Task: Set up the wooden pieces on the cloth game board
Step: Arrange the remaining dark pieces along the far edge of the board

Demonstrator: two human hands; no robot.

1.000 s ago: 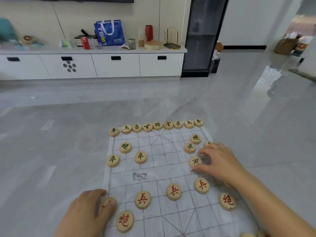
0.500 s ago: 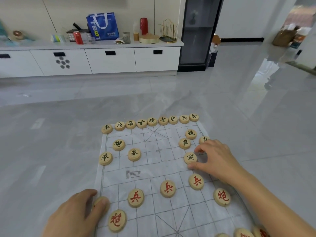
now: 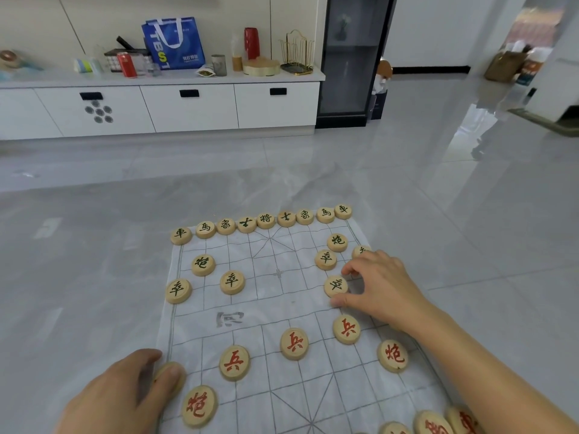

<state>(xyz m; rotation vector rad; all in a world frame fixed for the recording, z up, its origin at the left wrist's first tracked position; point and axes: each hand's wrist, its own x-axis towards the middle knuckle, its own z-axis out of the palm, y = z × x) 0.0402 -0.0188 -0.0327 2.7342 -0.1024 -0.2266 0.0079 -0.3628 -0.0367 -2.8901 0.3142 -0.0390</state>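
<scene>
A white cloth game board point(image 3: 275, 311) with a printed grid lies on the grey floor. Round wooden pieces with green characters line its far edge point(image 3: 265, 220), and more stand on the far half. Red-lettered pieces point(image 3: 294, 343) stand on the near half. My right hand point(image 3: 380, 285) pinches a green-lettered piece point(image 3: 335, 286) between thumb and forefinger at the board's right side. My left hand point(image 3: 125, 394) rests at the near left corner, its fingertips pressed on a piece point(image 3: 166, 371) that they mostly hide.
A low white cabinet point(image 3: 188, 104) runs along the far wall with a blue bag point(image 3: 174, 42), a red can and other items on top. A dark glass cabinet point(image 3: 351, 57) stands to its right. Glossy grey floor tiles surround the board.
The view has shifted slightly, so the board sits a little lower and nearer. Both hands stay on the same pieces; my right fingers have closed a bit more around the green piece.
</scene>
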